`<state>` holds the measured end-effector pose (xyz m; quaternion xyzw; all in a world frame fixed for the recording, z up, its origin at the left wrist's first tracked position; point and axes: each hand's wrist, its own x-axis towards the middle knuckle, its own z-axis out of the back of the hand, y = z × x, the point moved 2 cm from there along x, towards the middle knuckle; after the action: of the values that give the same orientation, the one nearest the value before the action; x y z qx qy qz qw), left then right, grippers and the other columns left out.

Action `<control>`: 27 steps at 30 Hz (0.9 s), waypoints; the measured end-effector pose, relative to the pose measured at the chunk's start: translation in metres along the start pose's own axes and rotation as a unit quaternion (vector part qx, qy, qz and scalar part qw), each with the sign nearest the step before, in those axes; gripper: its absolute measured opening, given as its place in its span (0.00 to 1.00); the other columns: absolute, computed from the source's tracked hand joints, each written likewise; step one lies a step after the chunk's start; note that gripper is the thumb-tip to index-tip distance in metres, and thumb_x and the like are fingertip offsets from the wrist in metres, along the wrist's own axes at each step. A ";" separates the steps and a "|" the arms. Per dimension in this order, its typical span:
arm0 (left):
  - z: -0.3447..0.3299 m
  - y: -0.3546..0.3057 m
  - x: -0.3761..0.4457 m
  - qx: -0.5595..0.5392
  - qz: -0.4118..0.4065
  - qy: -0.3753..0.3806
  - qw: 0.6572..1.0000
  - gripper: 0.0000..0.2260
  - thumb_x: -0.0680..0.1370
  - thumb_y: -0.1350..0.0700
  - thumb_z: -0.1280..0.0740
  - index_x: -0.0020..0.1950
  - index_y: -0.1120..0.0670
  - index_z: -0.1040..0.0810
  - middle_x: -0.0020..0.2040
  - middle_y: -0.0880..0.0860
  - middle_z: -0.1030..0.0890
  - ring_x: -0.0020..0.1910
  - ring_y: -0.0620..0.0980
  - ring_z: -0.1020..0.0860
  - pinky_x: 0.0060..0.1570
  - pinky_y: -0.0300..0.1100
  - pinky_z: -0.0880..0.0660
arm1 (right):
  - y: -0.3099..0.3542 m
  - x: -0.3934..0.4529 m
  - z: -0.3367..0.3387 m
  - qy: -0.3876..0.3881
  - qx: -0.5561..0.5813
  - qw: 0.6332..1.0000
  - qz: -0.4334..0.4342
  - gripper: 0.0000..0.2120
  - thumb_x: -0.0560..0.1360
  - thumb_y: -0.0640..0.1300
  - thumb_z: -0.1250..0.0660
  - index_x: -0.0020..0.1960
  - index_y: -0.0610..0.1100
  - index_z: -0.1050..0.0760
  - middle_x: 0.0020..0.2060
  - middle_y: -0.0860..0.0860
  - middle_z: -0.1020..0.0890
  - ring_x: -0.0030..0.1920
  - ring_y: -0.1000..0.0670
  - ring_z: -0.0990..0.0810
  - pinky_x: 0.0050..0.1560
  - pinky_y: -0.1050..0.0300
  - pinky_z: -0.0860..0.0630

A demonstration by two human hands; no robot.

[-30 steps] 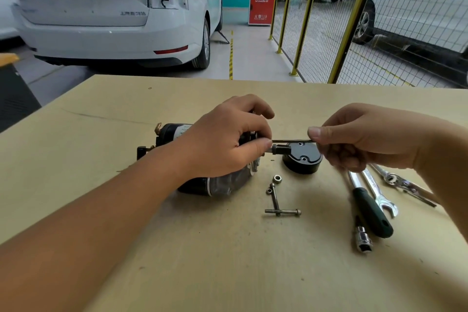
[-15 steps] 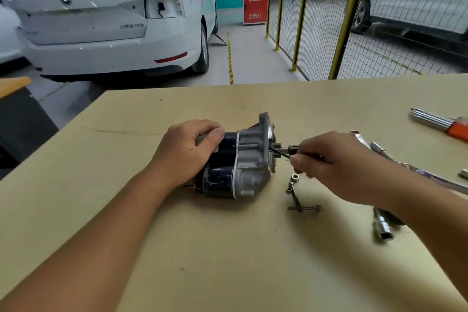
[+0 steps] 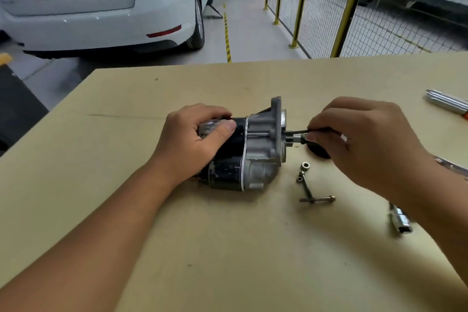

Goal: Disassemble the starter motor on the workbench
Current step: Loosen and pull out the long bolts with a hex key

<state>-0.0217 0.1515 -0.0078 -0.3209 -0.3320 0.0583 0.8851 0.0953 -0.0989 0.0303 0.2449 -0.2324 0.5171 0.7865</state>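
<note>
The starter motor (image 3: pixel 253 152) lies on its side in the middle of the workbench (image 3: pixel 228 248), black body to the left, grey cast housing to the right. My left hand (image 3: pixel 195 139) grips the black body from above. My right hand (image 3: pixel 359 142) pinches a thin black tool (image 3: pixel 295 132) whose tip meets the housing's right face. A black end cap (image 3: pixel 316 152) peeks out from under my right hand. Two loose long bolts (image 3: pixel 312 194) and a nut (image 3: pixel 305 166) lie on the bench just right of the motor.
A socket tool (image 3: pixel 400 220) lies at the right under my forearm, and a wrench end (image 3: pixel 450 166) shows behind it. A hex key set (image 3: pixel 447 101) rests at the far right edge. Beyond the bench stand a white car (image 3: pixel 101 2) and a yellow mesh fence (image 3: pixel 349 7).
My left hand slid from the housing end back onto the black body, uncovering the grey housing. My right hand brought the tool in against the housing's face. The camera tilted down and shifted.
</note>
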 end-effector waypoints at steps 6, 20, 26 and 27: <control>-0.001 0.001 0.001 0.004 -0.003 -0.006 1.000 0.14 0.77 0.48 0.30 0.54 0.56 0.13 0.50 0.49 0.14 0.51 0.47 0.16 0.54 0.50 0.20 | 0.000 -0.008 -0.006 0.004 0.052 0.999 -0.016 0.07 0.79 0.41 0.31 0.45 0.41 0.16 0.38 0.49 0.22 0.35 0.46 0.24 0.37 0.56 0.28; -0.008 -0.002 0.007 0.028 -0.086 0.023 0.996 0.15 0.79 0.48 0.33 0.52 0.58 0.13 0.46 0.50 0.14 0.47 0.48 0.16 0.50 0.47 0.21 | 0.005 -0.017 0.000 -0.007 -0.015 1.000 -0.012 0.04 0.75 0.41 0.25 0.41 0.45 0.18 0.38 0.52 0.19 0.34 0.42 0.20 0.43 0.44 0.23; -0.012 0.001 0.006 0.036 -0.083 0.001 0.996 0.15 0.79 0.47 0.34 0.51 0.56 0.13 0.45 0.48 0.14 0.46 0.48 0.17 0.50 0.49 0.21 | -0.001 -0.022 -0.003 0.001 0.062 0.998 -0.023 0.09 0.80 0.47 0.31 0.44 0.45 0.16 0.37 0.50 0.21 0.33 0.48 0.22 0.35 0.54 0.24; -0.013 0.000 0.006 0.036 -0.076 0.000 0.996 0.15 0.79 0.47 0.34 0.51 0.56 0.13 0.45 0.48 0.14 0.46 0.47 0.17 0.50 0.49 0.21 | -0.002 -0.023 -0.005 0.009 0.068 0.997 -0.031 0.10 0.79 0.47 0.34 0.45 0.45 0.16 0.38 0.49 0.21 0.35 0.47 0.22 0.37 0.53 0.24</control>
<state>-0.0089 0.1464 -0.0113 -0.2629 -0.3531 0.0023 0.8979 0.0889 -0.1130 0.0120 0.3000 -0.1826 0.5095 0.7856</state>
